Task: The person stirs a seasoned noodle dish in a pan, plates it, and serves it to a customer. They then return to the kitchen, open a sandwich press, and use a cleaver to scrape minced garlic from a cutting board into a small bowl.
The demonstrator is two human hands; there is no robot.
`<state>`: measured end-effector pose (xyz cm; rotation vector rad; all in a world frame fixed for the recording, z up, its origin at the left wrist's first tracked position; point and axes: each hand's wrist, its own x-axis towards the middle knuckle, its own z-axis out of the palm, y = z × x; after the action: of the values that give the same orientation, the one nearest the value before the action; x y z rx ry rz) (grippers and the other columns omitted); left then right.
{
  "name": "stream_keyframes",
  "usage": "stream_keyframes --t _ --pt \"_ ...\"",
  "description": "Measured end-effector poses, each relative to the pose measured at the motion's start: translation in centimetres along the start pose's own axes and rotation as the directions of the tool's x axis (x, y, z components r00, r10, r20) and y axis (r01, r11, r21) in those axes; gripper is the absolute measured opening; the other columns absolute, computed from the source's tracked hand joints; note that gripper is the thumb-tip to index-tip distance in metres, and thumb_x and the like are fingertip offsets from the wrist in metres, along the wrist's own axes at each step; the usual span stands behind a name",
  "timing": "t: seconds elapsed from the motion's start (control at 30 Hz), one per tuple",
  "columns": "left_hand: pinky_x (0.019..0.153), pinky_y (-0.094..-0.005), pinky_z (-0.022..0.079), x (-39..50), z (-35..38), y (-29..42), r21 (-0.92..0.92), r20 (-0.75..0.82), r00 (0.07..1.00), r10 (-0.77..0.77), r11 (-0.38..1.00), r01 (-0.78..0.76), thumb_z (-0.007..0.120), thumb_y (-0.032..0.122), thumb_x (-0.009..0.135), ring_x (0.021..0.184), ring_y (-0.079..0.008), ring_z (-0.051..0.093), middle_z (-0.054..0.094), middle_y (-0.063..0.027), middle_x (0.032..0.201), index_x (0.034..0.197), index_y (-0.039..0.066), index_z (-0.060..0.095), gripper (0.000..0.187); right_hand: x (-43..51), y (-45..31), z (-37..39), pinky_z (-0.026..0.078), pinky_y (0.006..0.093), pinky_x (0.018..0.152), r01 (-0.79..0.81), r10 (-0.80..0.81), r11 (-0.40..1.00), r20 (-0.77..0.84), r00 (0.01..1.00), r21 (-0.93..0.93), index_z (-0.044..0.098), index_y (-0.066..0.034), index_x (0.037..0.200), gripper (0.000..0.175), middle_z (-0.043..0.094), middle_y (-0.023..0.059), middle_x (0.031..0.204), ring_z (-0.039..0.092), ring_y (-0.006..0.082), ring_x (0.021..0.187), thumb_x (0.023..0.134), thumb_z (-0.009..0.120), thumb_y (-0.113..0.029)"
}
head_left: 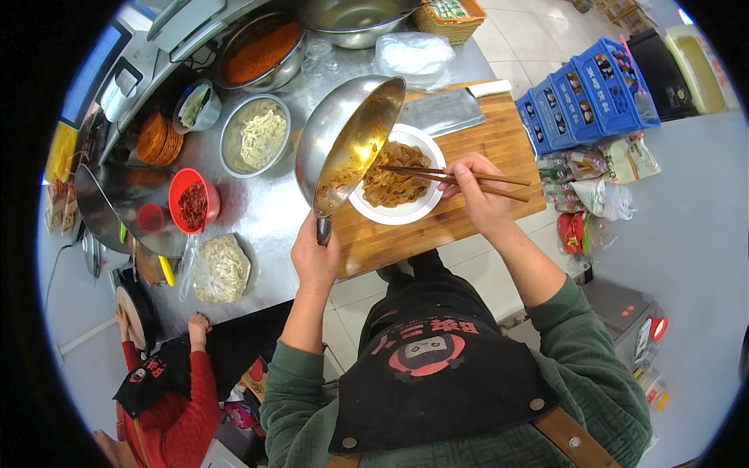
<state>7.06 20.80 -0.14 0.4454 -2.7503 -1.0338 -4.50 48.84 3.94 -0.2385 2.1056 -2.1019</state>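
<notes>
My left hand [315, 257] grips the short handle of a steel wok [319, 134], which is tipped on its side with its mouth toward the right. Reddish-brown sauce and scraps coat the inside of the wok. Its lower rim overhangs a white plate [393, 217] on a bamboo cutting board [497, 152]. Wide brown noodles [398, 187] in sauce lie on that plate. A pair of wooden chopsticks [500, 184] is held in my right hand [477, 196], with the tips at the edge of the noodles beside the wok rim.
A cleaver [447, 114] lies across the board's far side. Left stand a steel bowl of pale shreds [257, 137], a red tub [196, 202] and a bagged pale food [222, 269]. Blue bottle crates [585, 96] are stacked right. A co-worker in red sleeves [196, 398] stands lower left.
</notes>
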Motion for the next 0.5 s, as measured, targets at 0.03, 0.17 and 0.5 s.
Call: stream_keyframes --t 0.03,0.17,0.5 --pt "0.078 -0.0397 0.054 0.0 0.0 0.1 -0.004 0.001 1.000 -0.011 1.000 0.011 0.065 0.007 0.086 0.086 -0.0362 0.068 0.069 -0.0199 0.102 0.128 0.002 0.062 0.042 0.1 -0.1 -0.2 0.059 0.0258 0.069 0.057 -0.057 0.998 0.021 0.998 0.003 0.062 0.0041 0.097 0.022 0.063 0.0101 0.094 0.069 0.0145 0.083 0.105 0.049 -0.012" --pt "0.077 -0.0396 0.054 0.1 0.0 0.5 -0.026 0.020 0.999 -0.043 0.999 0.044 0.065 0.007 0.086 0.085 -0.0355 0.068 0.069 -0.0195 0.100 0.127 0.002 0.062 0.042 0.9 -0.1 -0.2 0.060 0.0275 0.071 0.074 -0.072 0.996 -0.033 0.997 0.046 0.060 0.0033 0.096 0.023 0.064 0.0104 0.092 0.070 0.0159 0.083 0.106 0.048 -0.013" --pt "0.061 -0.0285 0.048 0.9 -0.2 0.0 -0.182 -0.027 0.999 -0.043 0.983 0.037 0.067 0.005 0.088 0.063 -0.0139 0.057 0.061 -0.0059 0.078 0.121 -0.002 0.062 0.034 1.2 -0.5 -1.9 0.058 0.0281 0.066 0.097 -0.091 0.994 -0.097 0.991 0.053 0.059 0.0016 0.098 0.019 0.066 0.0110 0.087 0.068 0.0151 0.074 0.106 0.049 -0.012"
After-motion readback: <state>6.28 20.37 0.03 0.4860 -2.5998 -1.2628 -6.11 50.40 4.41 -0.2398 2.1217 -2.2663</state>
